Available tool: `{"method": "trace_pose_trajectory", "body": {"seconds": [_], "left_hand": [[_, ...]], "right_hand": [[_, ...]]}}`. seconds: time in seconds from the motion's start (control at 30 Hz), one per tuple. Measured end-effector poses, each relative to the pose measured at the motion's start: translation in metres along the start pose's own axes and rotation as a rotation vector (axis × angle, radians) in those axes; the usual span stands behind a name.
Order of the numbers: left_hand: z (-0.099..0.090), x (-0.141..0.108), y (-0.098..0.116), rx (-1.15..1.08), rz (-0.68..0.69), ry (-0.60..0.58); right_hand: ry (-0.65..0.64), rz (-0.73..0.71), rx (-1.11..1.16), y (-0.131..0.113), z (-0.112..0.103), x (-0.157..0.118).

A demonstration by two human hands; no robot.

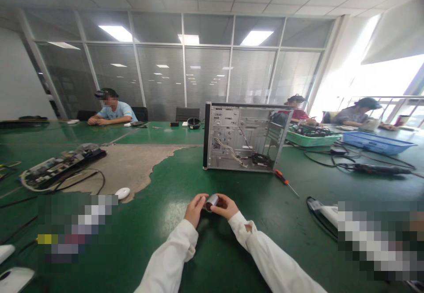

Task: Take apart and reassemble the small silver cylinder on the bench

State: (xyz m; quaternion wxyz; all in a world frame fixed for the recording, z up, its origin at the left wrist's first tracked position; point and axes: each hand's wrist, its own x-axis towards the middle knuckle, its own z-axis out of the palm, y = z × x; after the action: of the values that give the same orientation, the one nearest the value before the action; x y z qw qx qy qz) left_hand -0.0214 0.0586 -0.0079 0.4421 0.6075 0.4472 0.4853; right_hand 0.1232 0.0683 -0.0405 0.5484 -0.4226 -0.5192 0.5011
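Note:
A short silver cylinder [212,201] with a dark, brownish open end is held tilted just above the green table. My right hand [225,207] grips it from the right, thumb below and fingers behind. My left hand [196,208] is closed at its left end, thumb and fingertips against the rim. Beyond my hands stands an open computer case [245,136], upright, its bare metal inside facing me with loose cables and a black fan at the bottom. A screwdriver [282,178] with an orange and black handle lies at the case's right front corner.
Left, a loaded power strip [62,165] lies by a torn patch of tabletop [132,163] and a white oval object [123,193]. Right are a green basket [313,140] of cables, a blue basket [377,143] and black cords [326,163]. Several people sit across the table.

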Motion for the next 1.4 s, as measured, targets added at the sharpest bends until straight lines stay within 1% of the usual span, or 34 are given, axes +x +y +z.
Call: {"method": "trace_pose_trajectory", "body": {"seconds": [0.07, 0.2, 0.3, 0.4, 0.5, 0.6, 0.73, 0.87, 1.0, 1.1, 1.2, 1.4], "left_hand": [[0.000, 0.001, -0.001, -0.013, 0.006, -0.004], [0.002, 0.002, -0.006, -0.064, 0.048, -0.066], [0.002, 0.002, -0.008, -0.019, 0.080, -0.069], [0.002, 0.000, -0.006, 0.077, 0.109, -0.033], [0.001, -0.003, -0.003, 0.154, 0.156, -0.025], [0.001, -0.005, -0.001, 0.185, 0.181, -0.042], [0.002, -0.006, 0.001, 0.183, 0.143, -0.065], [0.002, -0.006, 0.003, 0.150, 0.105, -0.100], [0.002, -0.005, 0.003, 0.113, 0.085, -0.115], [0.002, -0.005, 0.001, 0.088, 0.098, -0.129], [0.002, -0.005, 0.001, 0.076, 0.115, -0.139], [0.003, -0.006, 0.003, 0.101, 0.111, -0.109]], "right_hand": [[-0.025, 0.069, 0.133, -0.004, 0.000, 0.000], [-0.059, 0.228, 0.383, -0.014, 0.002, -0.005], [-0.091, 0.327, 0.533, -0.019, 0.003, -0.008], [-0.117, 0.452, 0.631, -0.021, 0.002, -0.008], [-0.137, 0.564, 0.687, -0.023, 0.001, -0.008], [-0.217, 0.644, 0.694, -0.028, 0.002, -0.009], [-0.336, 0.706, 0.674, -0.034, 0.002, -0.011], [-0.401, 0.776, 0.656, -0.036, 0.001, -0.011], [-0.475, 0.807, 0.673, -0.035, 0.000, -0.010], [-0.466, 0.806, 0.698, -0.035, 0.000, -0.010], [-0.415, 0.780, 0.729, -0.036, 0.001, -0.012], [-0.345, 0.716, 0.789, -0.036, 0.002, -0.016]]}}
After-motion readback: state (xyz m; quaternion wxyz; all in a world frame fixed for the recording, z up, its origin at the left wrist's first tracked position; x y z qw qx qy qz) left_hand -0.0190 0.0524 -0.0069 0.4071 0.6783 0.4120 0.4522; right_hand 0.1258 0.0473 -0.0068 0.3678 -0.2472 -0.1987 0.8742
